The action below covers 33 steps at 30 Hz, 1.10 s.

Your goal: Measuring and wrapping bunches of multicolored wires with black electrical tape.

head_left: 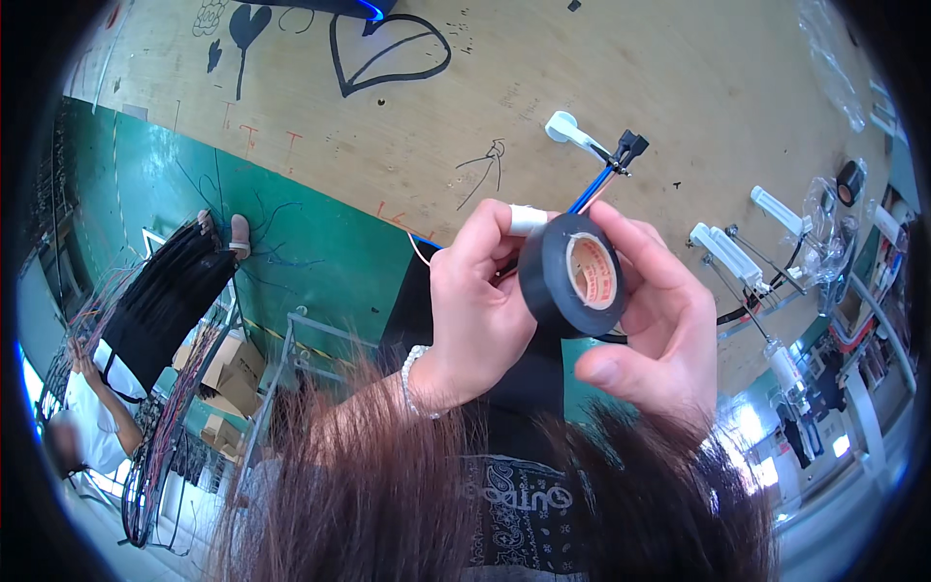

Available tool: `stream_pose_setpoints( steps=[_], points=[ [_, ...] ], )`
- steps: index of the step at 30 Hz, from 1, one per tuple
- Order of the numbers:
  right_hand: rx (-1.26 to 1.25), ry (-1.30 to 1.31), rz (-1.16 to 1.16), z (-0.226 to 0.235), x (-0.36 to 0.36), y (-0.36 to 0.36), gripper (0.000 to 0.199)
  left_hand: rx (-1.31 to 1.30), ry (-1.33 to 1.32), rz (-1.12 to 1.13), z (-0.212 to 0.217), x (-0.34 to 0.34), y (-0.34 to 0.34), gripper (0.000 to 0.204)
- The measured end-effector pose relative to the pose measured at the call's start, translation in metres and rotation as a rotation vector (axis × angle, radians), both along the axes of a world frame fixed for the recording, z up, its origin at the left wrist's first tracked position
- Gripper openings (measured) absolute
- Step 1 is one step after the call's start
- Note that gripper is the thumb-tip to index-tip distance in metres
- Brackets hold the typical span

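A roll of black electrical tape point(548, 278) with a pale cardboard core is between my hands. My right hand point(669, 310) holds it from the right, fingers bent against its rim, thumb standing off below. My left hand point(480, 301), with white wrapping on a finger and a beaded bracelet at the wrist, is closed around thin wires; its fingertips are hidden behind the roll. Blue and pinkish wires point(591, 191) run up from the hands to a black connector point(632, 147) at a white holder point(572, 130) on the board. A blue and a white wire end point(419, 244) show left of my left hand.
The wooden board point(621, 58) bears marker drawings. Further white holders point(727, 252) on metal rods, clear plastic bags point(824, 223) and another black tape roll point(850, 182) lie at right. A person point(102, 417) works beside hanging wires point(155, 466) at left, near cardboard boxes point(233, 373).
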State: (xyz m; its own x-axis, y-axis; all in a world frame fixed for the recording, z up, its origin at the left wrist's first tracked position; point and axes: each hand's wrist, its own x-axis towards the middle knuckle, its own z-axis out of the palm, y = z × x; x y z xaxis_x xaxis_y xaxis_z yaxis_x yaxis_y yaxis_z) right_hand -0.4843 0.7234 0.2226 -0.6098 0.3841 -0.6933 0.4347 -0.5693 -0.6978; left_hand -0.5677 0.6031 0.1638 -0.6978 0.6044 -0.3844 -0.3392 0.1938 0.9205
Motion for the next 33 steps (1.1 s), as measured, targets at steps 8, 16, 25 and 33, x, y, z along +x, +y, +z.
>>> stream_pose_setpoints(
  steps=[8, 16, 25, 33],
  points=[
    [-0.273, 0.159, -0.284, -0.011, 0.004, -0.005, 0.066, -0.038, -0.456, 0.072, 0.008, -0.005, 0.001, 0.012],
    [0.481, 0.231, 0.044, -0.082, 0.017, -0.004, 0.053, -0.059, -0.589, -0.024, 0.011, -0.019, -0.002, 0.015],
    [0.153, 0.557, -0.044, -0.112, 0.02, 0.001, 0.054, -0.121, -0.464, -0.086, 0.011, -0.018, -0.002, 0.015],
    [-0.083, 0.562, -0.169, -0.115, 0.01, -0.01, 0.04, -0.104, -0.022, -0.009, 0.013, -0.001, 0.005, 0.013]
  ],
)
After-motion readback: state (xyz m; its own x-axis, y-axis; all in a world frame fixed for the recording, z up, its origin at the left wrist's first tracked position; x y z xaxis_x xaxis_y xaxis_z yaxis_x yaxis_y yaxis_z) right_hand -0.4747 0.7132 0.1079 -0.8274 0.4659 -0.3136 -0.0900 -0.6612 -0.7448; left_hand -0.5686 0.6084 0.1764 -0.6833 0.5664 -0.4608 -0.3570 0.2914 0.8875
